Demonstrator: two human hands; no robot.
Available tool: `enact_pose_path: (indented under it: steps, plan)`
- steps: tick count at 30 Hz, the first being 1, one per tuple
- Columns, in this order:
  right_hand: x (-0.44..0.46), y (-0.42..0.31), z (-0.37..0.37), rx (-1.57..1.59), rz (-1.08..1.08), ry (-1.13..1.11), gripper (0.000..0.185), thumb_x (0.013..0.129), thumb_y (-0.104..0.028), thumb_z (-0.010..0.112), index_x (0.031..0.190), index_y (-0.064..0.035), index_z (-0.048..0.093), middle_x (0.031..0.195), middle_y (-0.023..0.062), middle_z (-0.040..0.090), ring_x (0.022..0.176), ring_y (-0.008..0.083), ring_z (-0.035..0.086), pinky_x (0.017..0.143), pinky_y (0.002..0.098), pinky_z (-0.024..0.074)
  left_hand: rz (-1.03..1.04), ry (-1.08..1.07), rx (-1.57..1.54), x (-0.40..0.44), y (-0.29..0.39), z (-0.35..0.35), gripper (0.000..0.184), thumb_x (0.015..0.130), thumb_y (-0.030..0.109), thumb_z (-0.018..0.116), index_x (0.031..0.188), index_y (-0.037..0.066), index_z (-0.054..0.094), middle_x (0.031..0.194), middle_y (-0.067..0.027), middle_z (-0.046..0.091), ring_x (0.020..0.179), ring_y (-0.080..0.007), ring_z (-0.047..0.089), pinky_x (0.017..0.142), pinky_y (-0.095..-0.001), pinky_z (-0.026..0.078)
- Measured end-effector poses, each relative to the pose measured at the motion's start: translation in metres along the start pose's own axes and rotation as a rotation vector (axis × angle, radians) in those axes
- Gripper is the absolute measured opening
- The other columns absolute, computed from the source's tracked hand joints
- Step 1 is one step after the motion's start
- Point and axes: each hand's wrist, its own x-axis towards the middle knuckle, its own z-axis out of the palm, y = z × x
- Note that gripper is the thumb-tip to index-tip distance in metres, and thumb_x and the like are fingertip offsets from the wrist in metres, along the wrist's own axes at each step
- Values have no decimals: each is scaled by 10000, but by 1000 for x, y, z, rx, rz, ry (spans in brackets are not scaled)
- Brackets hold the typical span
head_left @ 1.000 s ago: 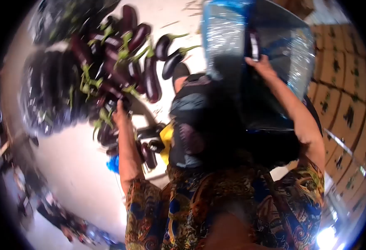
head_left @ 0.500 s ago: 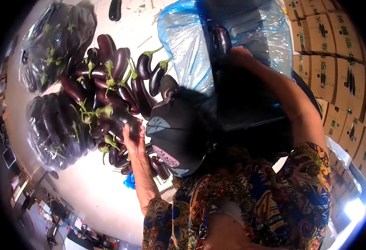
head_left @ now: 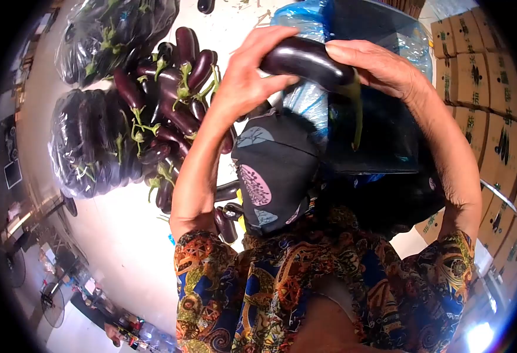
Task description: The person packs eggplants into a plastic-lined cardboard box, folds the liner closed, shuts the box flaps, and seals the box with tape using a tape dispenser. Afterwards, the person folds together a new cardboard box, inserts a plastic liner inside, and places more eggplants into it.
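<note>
One dark purple eggplant [head_left: 308,62] is held up crosswise between both hands, its green stem hanging down at the right end. My left hand [head_left: 252,73] grips the blunt left end, and my right hand [head_left: 376,62] holds it near the stem end. Below and behind the eggplant stands a dark crate [head_left: 382,132] lined with blue clear plastic [head_left: 308,109]; its inside is mostly in shadow. Loose eggplants [head_left: 179,115] with green stems lie piled on the floor to the left of my left forearm.
Two clear bags of eggplants, an upper one [head_left: 114,38] and a lower one [head_left: 90,141], lie at the left. Printed cardboard boxes [head_left: 470,79] are stacked at the right. A fan [head_left: 52,303] stands at the lower left. My knee in patterned dark cloth [head_left: 276,170] is beside the crate.
My left hand has risen from the pile with an eggplant. My right hand has come out of the crate and now holds that eggplant's stem end.
</note>
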Motion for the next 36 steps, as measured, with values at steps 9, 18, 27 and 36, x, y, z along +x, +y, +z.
enact_pose_path:
  steps: [9, 18, 27, 36]
  plan:
    - [-20, 19, -2, -375, -102, 195, 588, 876, -472, 615, 1292, -63, 543, 1077, 79, 621, 993, 162, 583, 856, 308, 460, -145, 8, 60, -11, -10, 25, 649, 654, 157, 852, 1234, 64, 578, 1108, -94, 606, 1037, -227, 603, 908, -328, 477]
    - [-45, -20, -3, -501, -136, 143, 613, 809, -161, 722, 1367, -91, 479, 1220, 77, 590, 1099, 195, 558, 974, 312, 444, 405, -82, 64, 28, 20, 17, 524, 746, 57, 678, 1259, 43, 573, 1179, -204, 562, 1104, -350, 562, 946, -396, 458]
    - [-51, 33, -5, -911, 68, 380, 571, 744, -222, 772, 1231, -129, 489, 1078, 160, 643, 1015, 352, 617, 838, 438, 489, -360, 119, -276, -39, -33, 4, 359, 877, 98, 692, 1220, 36, 608, 980, -44, 673, 914, -124, 627, 807, -272, 507]
    - [-22, 136, 22, -1091, 62, 415, 543, 781, -216, 738, 1201, -38, 445, 1109, 266, 593, 1066, 429, 562, 865, 475, 460, -941, 376, -181, -250, -67, 25, 238, 955, 162, 578, 1099, -23, 618, 836, -24, 644, 778, -94, 592, 726, -238, 488]
